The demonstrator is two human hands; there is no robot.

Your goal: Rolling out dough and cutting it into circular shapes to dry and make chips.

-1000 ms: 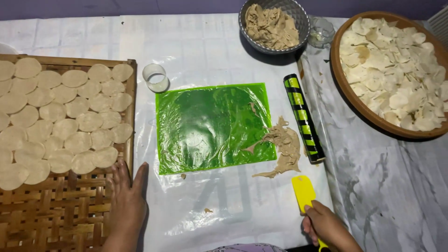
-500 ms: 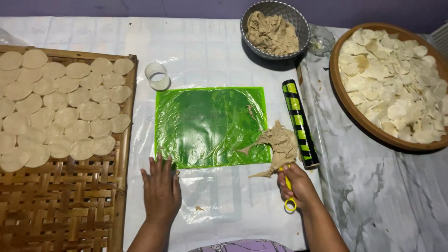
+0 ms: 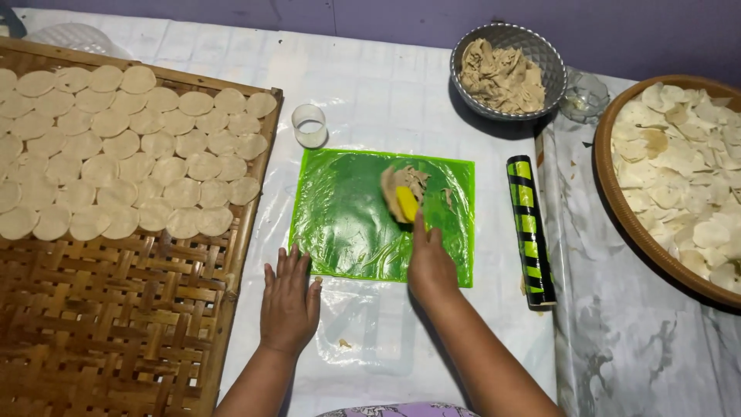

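Count, head view: two hands, left hand point(image 3: 289, 300) and right hand point(image 3: 429, 262). One green sheet point(image 3: 347, 224). One yellow scraper point(image 3: 407, 202). One striped rolling pin point(image 3: 529, 228). One metal bowl point(image 3: 540, 54). Two woven trays point(image 3: 116, 309) point(image 3: 610, 193). One small glass cup point(image 3: 309, 125).

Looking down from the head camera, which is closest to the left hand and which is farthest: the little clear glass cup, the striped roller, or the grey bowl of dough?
From the left hand:
1. The small clear glass cup, straight ahead, just past the green plastic sheet.
2. The black-and-green striped rolling pin, off to the right, beyond the right hand.
3. The grey metal bowl of beige dough, far right corner.
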